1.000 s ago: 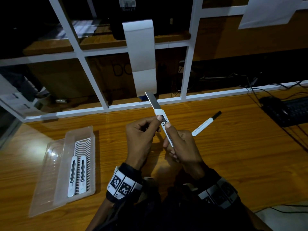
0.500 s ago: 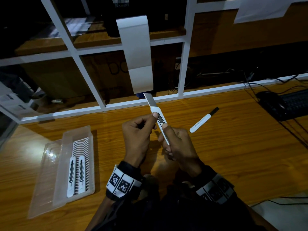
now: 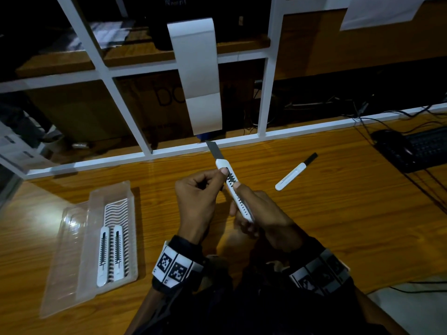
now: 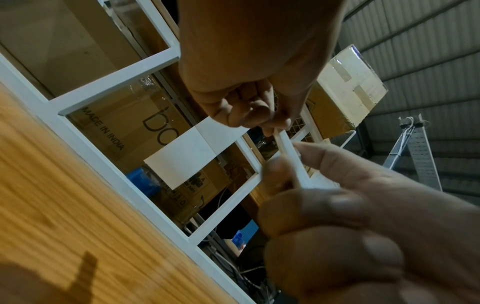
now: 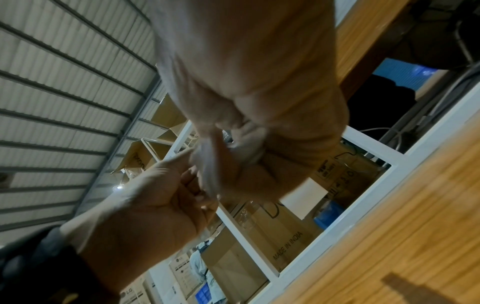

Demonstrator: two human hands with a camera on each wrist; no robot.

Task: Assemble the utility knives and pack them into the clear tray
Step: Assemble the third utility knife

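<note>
Head view: right hand (image 3: pixel 263 213) curls round the knife (image 3: pixel 238 197); left hand (image 3: pixel 200 197) apparently pinches its front.

Background stuff around the wood-grain surface (image 3: pixel 314 226)

Black keyboard (image 3: pixel 420 148) sits far right with cables running off it, a white frame (image 3: pixel 263 93) spans the top, a white paper sheet (image 3: pixel 200 76) hangs upper middle, and cardboard boxes (image 4: pixel 124 123) marked "MADE IN INDIA" sit behind.
</note>
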